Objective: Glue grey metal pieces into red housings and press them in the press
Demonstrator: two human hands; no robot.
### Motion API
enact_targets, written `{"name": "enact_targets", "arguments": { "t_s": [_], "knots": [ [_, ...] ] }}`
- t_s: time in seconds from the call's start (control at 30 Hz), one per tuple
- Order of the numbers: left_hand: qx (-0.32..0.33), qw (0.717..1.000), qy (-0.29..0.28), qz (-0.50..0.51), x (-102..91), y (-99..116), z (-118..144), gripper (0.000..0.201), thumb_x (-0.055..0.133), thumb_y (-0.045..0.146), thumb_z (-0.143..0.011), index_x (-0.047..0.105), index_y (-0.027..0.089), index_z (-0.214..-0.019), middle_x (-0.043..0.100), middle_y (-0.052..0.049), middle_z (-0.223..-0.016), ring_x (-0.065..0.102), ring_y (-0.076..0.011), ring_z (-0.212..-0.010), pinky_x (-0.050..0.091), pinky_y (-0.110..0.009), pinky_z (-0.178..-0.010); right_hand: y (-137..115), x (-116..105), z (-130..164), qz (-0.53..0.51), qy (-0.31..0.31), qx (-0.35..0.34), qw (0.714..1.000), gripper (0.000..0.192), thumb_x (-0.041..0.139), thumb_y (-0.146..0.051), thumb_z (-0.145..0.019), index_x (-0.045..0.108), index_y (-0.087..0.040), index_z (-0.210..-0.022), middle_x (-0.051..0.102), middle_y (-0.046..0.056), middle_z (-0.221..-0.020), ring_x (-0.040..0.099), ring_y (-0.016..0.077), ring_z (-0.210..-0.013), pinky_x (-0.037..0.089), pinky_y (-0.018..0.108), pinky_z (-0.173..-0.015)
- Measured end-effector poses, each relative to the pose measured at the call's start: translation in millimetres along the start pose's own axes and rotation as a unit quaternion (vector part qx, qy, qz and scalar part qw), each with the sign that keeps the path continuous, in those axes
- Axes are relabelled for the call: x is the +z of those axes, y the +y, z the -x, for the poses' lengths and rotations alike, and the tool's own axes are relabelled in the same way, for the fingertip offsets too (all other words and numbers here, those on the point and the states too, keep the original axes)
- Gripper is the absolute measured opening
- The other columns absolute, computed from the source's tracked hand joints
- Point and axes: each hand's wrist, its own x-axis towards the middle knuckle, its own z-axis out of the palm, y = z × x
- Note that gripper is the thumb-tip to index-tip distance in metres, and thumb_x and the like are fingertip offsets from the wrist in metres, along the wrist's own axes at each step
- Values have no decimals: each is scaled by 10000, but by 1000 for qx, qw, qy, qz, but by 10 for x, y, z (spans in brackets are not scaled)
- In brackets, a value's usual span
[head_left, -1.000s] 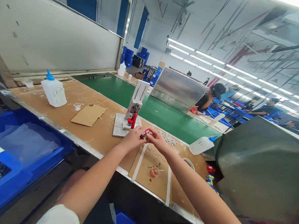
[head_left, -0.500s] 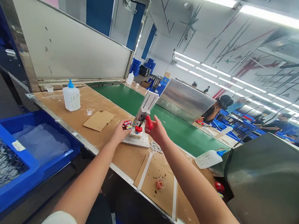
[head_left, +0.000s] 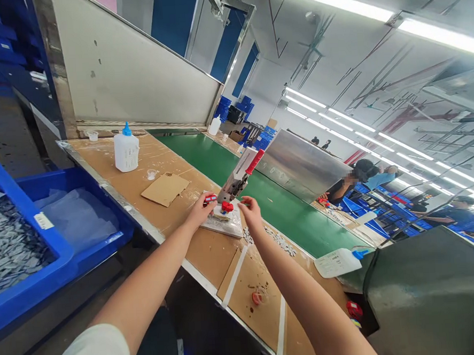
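Observation:
My left hand [head_left: 200, 211] pinches a small red and white part [head_left: 210, 199] just left of a small toggle press [head_left: 234, 184] that stands on a white base plate [head_left: 228, 224]. The press's red-tipped lever [head_left: 255, 161] is raised, slanting up to the right. My right hand [head_left: 251, 211] hovers at the right side of the press base, fingers pointing at a red piece [head_left: 227, 206] on the fixture. What those fingers hold, if anything, is hidden.
On the brown bench stand a white glue bottle [head_left: 127, 152] and a cardboard scrap [head_left: 165, 188]; another bottle [head_left: 336, 262] lies at right by a grey metal housing [head_left: 432, 294]. Blue bins [head_left: 59, 231] sit at left. A green conveyor belt [head_left: 220, 162] runs behind. Other people work far right.
My right hand let go of the red lever, which swung up, and dropped to the press base. My left hand brought the red part from mid-air to beside the press.

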Motion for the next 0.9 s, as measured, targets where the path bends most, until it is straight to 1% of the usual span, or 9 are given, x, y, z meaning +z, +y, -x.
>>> {"name": "enact_targets", "arguments": {
  "t_s": [0.07, 0.13, 0.27, 0.4, 0.53, 0.63, 0.73, 0.8, 0.9],
  "knots": [
    [26, 999, -10, -24, 4, 9, -5, 464, 638, 445, -924, 663, 202, -1318, 715, -108, -1287, 691, -202, -976, 585, -295, -777, 181, 113, 63, 28, -57, 14, 998, 617, 864, -471, -629, 674, -192, -1146, 736, 77, -1090, 564, 138, -732, 492, 288, -696],
    [56, 996, -27, -60, 6, 25, -4, 450, 584, 467, -962, 696, 201, -1307, 726, -106, -1305, 693, -233, -1077, 590, -323, -863, 263, 166, 65, 50, -110, 28, 992, 606, 871, -442, -621, 704, -195, -1148, 751, 76, -1128, 599, 153, -804, 511, 301, -774],
    [84, 987, -23, -136, 3, 58, -9, 493, 594, 418, -970, 633, 223, -1421, 740, -92, -1298, 701, -243, -1114, 558, -381, -1017, 309, -47, -15, 55, -136, 74, 986, 460, 883, -445, -638, 763, -181, -995, 759, 37, -878, 623, 155, -762, 502, 273, -711],
    [48, 975, -30, -217, 40, 80, -65, 546, 724, 332, -862, 623, 212, -1385, 755, -101, -1228, 728, -246, -997, 569, -393, -965, 386, -537, -63, 59, -76, 158, 983, 358, 861, -456, -673, 711, -146, -767, 663, 31, -606, 521, 115, -497, 397, 240, -481],
    [50, 967, -48, -244, 150, 115, -157, 403, 778, 268, -787, 659, 208, -1168, 760, -94, -1154, 728, -257, -989, 563, -385, -933, 378, -885, -130, 33, 39, 185, 981, 322, 805, -424, -713, 598, -177, -692, 649, 45, -598, 567, 127, -485, 426, 224, -446],
    [45, 964, -32, -258, 253, 137, -224, 440, 799, 282, -785, 584, 224, -1164, 753, -94, -1143, 729, -265, -981, 560, -384, -900, 148, -967, -287, -1, 101, 159, 982, 307, 769, -430, -744, 650, -169, -852, 746, 83, -781, 658, 146, -605, 489, 220, -495],
    [25, 957, -12, -290, 355, 121, -268, 563, 863, 321, -739, 541, 240, -1193, 759, -93, -1081, 731, -298, -963, 556, -393, -866, -308, -913, -539, -32, 112, 81, 990, 417, 745, -474, -788, 705, -193, -1093, 793, 90, -1067, 707, 144, -790, 549, 220, -605],
    [29, 955, 2, -294, 422, 88, -275, 661, 924, 367, -678, 553, 251, -1213, 761, -99, -1079, 723, -327, -1001, 551, -408, -885, -662, -797, -715, -36, 67, -35, 996, 483, 739, -505, -823, 703, -206, -1200, 782, 91, -1164, 718, 158, -898, 583, 249, -699],
    [62, 949, 9, -308, 510, 40, -259, 605, 970, 419, -622, 637, 251, -1099, 755, -106, -1086, 700, -357, -1065, 519, -454, -979, -1100, -553, -888, -29, -10, -125, 992, 593, 770, -544, -831, 651, -233, -1321, 770, 79, -1193, 721, 189, -1018, 606, 312, -831]
  ]
}}
